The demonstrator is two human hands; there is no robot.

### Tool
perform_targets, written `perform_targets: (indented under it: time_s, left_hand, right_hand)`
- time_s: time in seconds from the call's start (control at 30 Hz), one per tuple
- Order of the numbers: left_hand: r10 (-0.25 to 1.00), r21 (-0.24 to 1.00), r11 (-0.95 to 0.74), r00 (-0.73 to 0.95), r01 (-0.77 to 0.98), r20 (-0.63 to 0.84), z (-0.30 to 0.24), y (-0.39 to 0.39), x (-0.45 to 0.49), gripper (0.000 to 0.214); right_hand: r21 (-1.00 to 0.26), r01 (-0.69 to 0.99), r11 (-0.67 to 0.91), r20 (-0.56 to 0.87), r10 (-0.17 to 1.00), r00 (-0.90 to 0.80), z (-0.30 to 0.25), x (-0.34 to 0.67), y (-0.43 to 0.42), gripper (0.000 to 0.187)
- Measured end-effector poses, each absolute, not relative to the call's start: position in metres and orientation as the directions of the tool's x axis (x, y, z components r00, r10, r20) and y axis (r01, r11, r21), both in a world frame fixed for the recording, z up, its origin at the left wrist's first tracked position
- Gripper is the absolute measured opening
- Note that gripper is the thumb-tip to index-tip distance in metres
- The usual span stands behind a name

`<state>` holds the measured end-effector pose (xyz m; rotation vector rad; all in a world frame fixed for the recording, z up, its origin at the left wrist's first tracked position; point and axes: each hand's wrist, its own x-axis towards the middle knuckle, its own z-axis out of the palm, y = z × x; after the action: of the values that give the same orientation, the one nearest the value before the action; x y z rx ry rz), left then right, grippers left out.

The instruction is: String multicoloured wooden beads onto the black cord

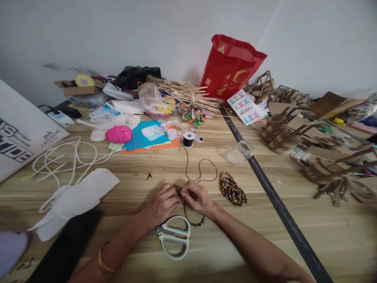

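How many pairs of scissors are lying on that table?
1. The scissors, with pale handles, lie on the wooden table just in front of the left hand and right hand. More could be buried in the craft clutter further back.

Two bare forearms without sleeves, thin gold-coloured bangle [103,264] around the left wrist, both hands [161,205] [198,197] ungloved, no rings visible

Multicoloured bead strand [188,214] on black cord, pinched at top, looping down onto wooden table beside scissors
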<state>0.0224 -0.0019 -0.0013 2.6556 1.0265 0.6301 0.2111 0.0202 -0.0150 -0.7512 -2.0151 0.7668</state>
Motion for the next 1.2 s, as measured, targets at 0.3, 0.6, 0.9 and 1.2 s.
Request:
perform_targets:
  time_s: [0.3,0.6,0.9,1.2]
  left_hand:
    - [0.665,0.291,-0.747,0.674,0.598,0.322,-0.001,-0.003,0.024,0.024]
    - [0.826,0.676,-0.558,0.405,0.482,0.393,-0.006,0.011,0.015,0.01]
    - [0.951,0.943,-0.236,0.253,0.236,0.175,-0.018,0.021,0.007,0.01]
    - [0.921,0.916,-0.255,0.365,0.31,0.133,-0.016,0.02,0.009,0.007]
  right_hand:
    - [-0.735,0.247,0.631,0.476,0.74,-0.474,-0.017,0.212,0.021,0.016]
    - [-0.851,0.237,0.468,0.357,0.849,-0.39,-0.018,0.213,0.023,0.016]
    - [-0.936,0.186,0.299,0.235,0.923,-0.304,-0.022,0.213,0.029,0.021]
    - [-0.864,0.169,0.474,0.397,0.849,-0.348,-0.019,0.212,0.029,0.019]
